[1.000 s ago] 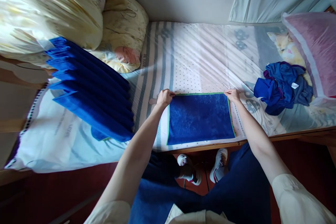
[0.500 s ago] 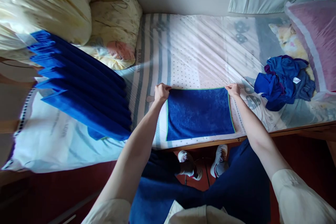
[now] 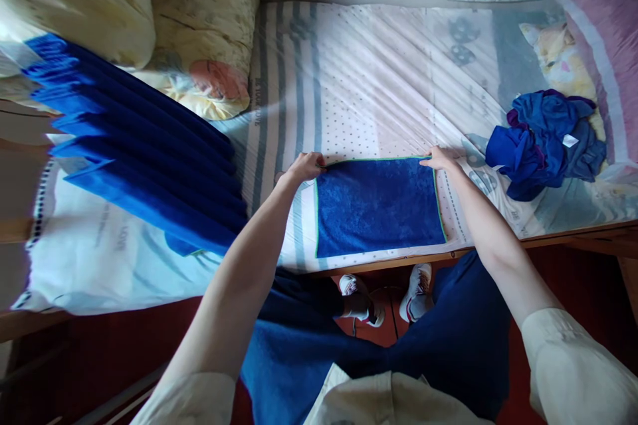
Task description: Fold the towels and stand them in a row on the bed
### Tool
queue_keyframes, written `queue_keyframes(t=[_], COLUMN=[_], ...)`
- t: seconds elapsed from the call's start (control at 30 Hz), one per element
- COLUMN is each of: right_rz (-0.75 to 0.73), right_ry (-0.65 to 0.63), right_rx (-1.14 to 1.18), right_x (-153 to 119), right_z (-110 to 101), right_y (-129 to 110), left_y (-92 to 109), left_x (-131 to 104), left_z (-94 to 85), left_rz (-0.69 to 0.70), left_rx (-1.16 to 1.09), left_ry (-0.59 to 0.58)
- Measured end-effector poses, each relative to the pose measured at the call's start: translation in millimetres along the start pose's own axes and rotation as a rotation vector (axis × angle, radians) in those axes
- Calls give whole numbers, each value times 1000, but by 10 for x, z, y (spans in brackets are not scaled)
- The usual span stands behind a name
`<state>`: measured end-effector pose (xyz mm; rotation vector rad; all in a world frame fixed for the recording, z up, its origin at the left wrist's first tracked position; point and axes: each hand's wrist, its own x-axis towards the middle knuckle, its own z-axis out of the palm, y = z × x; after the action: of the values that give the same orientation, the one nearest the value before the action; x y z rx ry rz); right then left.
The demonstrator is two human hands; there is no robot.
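A blue towel (image 3: 381,209) with a thin green edge lies flat near the front side of the bed. At its far left corner, my left hand (image 3: 305,166) is closed with the fingertips on the cloth. My right hand (image 3: 439,159) pinches the far right corner, thumb and fingers together. Between the two hands the far edge runs nearly straight. To the left, a row of folded blue towels (image 3: 144,146) leans in overlapping layers. A crumpled heap of blue cloths (image 3: 545,143), with a white label showing, rests on the right.
The bed sheet (image 3: 379,80) is striped and dotted, under a wrinkled clear cover. Yellowish pillows (image 3: 199,26) are piled at the left back, and a pink cushion (image 3: 605,60) stands at the right. A wooden bed rail (image 3: 399,262) runs along the front, above my shoes (image 3: 416,292).
The view has shifted slightly. Both hands stay at the towel's far corners; my left fingers now lie flatter and my right hand reaches a little further inward over its corner.
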<state>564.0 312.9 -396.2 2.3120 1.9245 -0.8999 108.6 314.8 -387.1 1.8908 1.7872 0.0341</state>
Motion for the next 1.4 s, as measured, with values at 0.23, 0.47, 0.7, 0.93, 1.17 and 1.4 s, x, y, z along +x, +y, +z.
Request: queue_keyframes(t=[0.23,0.47,0.7,0.93,1.17,1.4], right_rz=[-199,-494,-390,-376,-213,-95], right_ry=[358,220,313,223,328,313], right_rx=[-46,-122,-72,-14,-20,57], right_x=[-455,-1067,-1489,-2503,-2721,-3079], right_z=[311,730,984,1566,1235,981], right_y=[-389,-377,-715,-785,-1,625], left_y=[419,480,867,1141,428,371], left_x=[-387,-1043,-1507,-2372,-2840,-2961], left_z=[172,725,993,1526,1334,1383], left_rz=[-5,114,89,89,-163,-280], left_rx=[15,-62,-69,-108,-82,-301], left_ry=[285,249,244,156,280,322])
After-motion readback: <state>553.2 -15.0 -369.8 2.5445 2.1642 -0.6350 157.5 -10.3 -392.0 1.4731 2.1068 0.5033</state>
